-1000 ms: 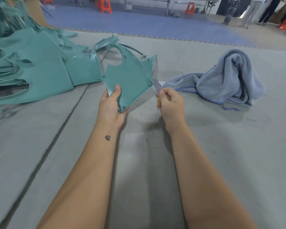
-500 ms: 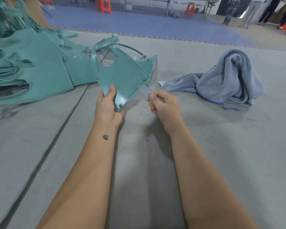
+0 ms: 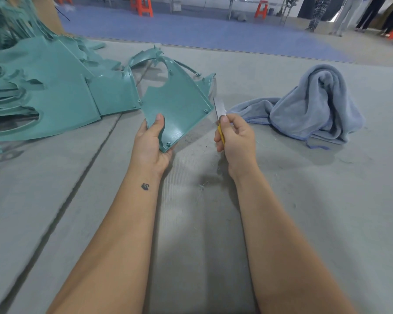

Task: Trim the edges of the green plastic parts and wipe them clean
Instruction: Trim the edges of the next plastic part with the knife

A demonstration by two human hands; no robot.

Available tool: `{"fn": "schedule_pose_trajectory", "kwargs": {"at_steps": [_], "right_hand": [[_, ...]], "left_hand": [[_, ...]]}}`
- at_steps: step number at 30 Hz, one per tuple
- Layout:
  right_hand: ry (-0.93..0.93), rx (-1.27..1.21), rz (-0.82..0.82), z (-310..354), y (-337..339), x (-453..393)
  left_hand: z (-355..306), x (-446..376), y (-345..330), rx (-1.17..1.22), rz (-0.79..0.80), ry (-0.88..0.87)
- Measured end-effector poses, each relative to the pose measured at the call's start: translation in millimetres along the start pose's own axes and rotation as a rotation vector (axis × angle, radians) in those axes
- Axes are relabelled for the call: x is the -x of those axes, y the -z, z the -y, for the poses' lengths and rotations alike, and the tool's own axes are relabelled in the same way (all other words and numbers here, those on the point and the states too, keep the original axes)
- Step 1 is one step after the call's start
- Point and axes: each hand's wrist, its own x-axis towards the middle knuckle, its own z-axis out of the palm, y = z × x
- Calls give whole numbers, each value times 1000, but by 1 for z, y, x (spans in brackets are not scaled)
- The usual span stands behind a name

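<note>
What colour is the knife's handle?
Yellow; the knife handle shows in the right hand, head view.

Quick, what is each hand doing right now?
Left hand: holds the green plastic part, thumb on top.
Right hand: grips a yellow-handled blade, pointing up beside the part.
</note>
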Motion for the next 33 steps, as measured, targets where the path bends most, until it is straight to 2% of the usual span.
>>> {"fn": "schedule_pose_trajectory", "kwargs": {"at_steps": [14, 19, 24, 26, 29, 33], "right_hand": [[-5, 60, 82, -1, 0, 1], [59, 331, 241, -4, -9, 7], [-30, 17, 110, 1, -1, 3], [-29, -38, 46, 1, 0, 1], [-21, 18, 44, 0, -1, 1], [32, 229, 153, -2, -6, 6]], "left_hand": [[-2, -3, 6, 18, -79, 10], [-1, -4, 6, 59, -84, -14], [-1, -4, 6, 61, -81, 4], [0, -4, 5, 38, -72, 15], [1, -4, 3, 15, -37, 16], [3, -3, 4, -8, -5, -5]]}}
